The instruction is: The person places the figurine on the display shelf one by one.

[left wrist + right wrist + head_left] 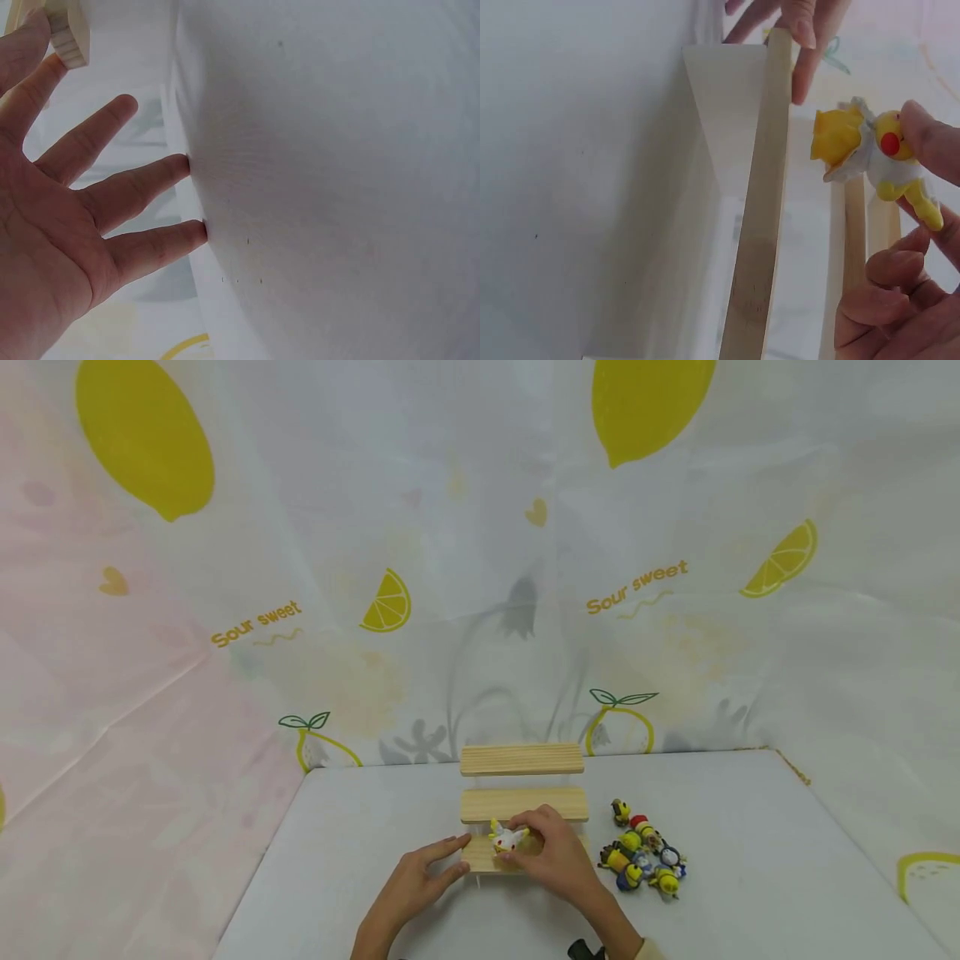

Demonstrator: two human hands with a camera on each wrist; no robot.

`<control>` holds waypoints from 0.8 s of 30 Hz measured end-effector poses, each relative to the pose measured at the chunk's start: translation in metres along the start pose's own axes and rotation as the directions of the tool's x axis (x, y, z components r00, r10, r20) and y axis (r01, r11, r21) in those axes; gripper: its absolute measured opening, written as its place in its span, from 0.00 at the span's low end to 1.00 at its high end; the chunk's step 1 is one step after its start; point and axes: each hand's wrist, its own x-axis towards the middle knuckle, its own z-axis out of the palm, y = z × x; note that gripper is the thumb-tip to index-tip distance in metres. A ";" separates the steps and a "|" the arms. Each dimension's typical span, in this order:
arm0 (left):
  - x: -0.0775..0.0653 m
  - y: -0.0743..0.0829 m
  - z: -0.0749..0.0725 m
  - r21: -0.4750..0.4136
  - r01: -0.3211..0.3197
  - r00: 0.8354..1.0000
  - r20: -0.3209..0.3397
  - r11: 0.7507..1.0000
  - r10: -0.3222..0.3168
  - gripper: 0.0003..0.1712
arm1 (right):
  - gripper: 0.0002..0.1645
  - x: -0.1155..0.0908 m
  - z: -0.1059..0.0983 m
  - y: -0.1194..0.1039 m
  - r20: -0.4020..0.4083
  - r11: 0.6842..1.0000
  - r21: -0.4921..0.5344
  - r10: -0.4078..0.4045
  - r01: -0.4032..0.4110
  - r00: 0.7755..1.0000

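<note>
A small yellow-and-white toy figure (506,839) with a red cheek is pinched between the thumb and fingers of my right hand (555,857). It is held above the lowest step of a wooden three-step display stand (522,806). In the right wrist view the toy figure (877,150) is tilted on its side, apart from the front board (757,225). My left hand (420,878) holds the left end of the lowest step with thumb and index finger. Its other fingers (135,191) are spread, two of their tips at the white surface.
A cluster of several small toy figures (633,860), mostly yellow, lies right of the stand on the white table (750,827). Behind the table hangs a lemon-printed cloth (480,568). A dark object (581,949) shows at the bottom edge near my right forearm.
</note>
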 end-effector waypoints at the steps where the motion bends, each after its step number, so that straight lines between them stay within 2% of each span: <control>1: 0.000 0.000 0.000 0.000 0.002 1.000 0.001 1.000 -0.002 0.28 | 0.20 0.001 0.001 -0.001 0.003 1.000 -0.008 0.001 -0.001 1.000; 10: 0.000 -0.002 0.001 0.007 0.003 1.000 0.005 1.000 -0.003 0.29 | 0.20 0.006 0.012 -0.013 0.029 0.997 -0.076 0.021 -0.019 0.999; 24: 0.001 0.000 0.000 0.007 -0.017 1.000 -0.001 1.000 0.017 0.27 | 0.21 0.008 0.023 -0.013 0.023 0.989 -0.150 0.005 -0.002 1.000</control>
